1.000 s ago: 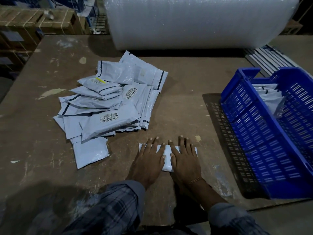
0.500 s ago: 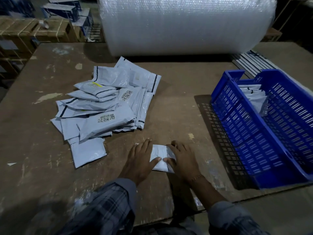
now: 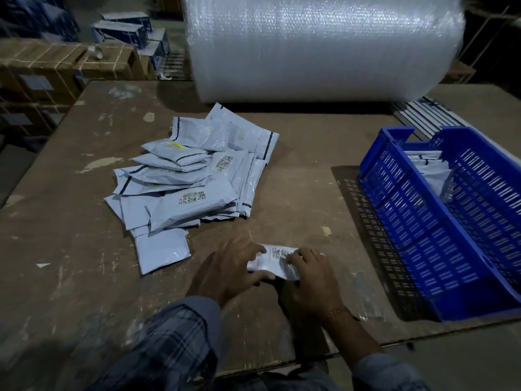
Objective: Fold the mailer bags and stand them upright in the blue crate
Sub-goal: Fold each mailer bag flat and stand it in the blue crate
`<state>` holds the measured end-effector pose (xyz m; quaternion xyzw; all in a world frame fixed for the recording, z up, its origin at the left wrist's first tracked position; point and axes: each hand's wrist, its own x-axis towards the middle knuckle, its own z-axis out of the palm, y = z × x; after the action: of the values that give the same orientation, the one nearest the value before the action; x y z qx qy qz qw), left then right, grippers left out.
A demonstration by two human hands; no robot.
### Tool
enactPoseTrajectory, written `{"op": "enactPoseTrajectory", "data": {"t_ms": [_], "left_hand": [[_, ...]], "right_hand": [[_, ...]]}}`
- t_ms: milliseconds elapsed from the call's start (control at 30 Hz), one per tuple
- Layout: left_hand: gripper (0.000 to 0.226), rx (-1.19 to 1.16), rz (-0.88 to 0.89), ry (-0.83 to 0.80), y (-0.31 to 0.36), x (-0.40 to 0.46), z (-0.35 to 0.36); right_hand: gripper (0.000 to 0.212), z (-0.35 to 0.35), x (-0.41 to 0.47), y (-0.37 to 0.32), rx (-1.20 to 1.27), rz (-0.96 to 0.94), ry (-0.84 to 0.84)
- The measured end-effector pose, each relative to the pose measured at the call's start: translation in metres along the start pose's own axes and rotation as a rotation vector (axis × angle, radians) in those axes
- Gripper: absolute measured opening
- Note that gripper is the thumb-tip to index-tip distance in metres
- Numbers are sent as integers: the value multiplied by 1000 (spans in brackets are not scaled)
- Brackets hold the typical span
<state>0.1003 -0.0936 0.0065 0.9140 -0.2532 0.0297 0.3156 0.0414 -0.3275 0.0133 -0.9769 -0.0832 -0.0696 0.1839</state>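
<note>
A small folded white mailer bag point(image 3: 275, 259) with a barcode label sits just off the table near its front edge. My left hand point(image 3: 228, 270) grips its left end, thumb under and fingers over. My right hand point(image 3: 311, 277) pinches its right end. A loose pile of several grey mailer bags point(image 3: 186, 182) lies on the table to the upper left. The blue crate point(image 3: 423, 221) stands at the right, with a few folded bags point(image 3: 434, 173) upright at its far end.
A huge roll of bubble wrap point(image 3: 324, 43) lies across the back of the brown table point(image 3: 296, 179). Strapped cardboard boxes point(image 3: 56, 66) are stacked beyond the left edge. A stack of flat dark-edged sheets point(image 3: 423, 114) lies behind the crate.
Both hands pressed flat on the bag a second ago. They folded it smaller and now hold its ends, lifted slightly, barcode side up.
</note>
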Motion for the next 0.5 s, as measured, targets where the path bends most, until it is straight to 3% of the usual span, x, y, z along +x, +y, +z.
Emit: {"op": "enactPoseTrajectory", "data": {"t_ms": [67,167,267,367,500], "left_hand": [[61,-91,-148,-9,1,-9,3],[47,-18,-145,86,2,-7,10],[46,129,-171,75,-2,9,25],[62,269,-182,-40,-1,16,46],[68,403,-167,-98,-9,12,62]], "right_hand": [[34,4,-15,3,121,-19,-22],[25,7,-20,5,244,79,159],[43,20,-2,12,185,233,267],[62,39,20,17,53,304,96],[57,59,25,21,-210,206,-51]]}}
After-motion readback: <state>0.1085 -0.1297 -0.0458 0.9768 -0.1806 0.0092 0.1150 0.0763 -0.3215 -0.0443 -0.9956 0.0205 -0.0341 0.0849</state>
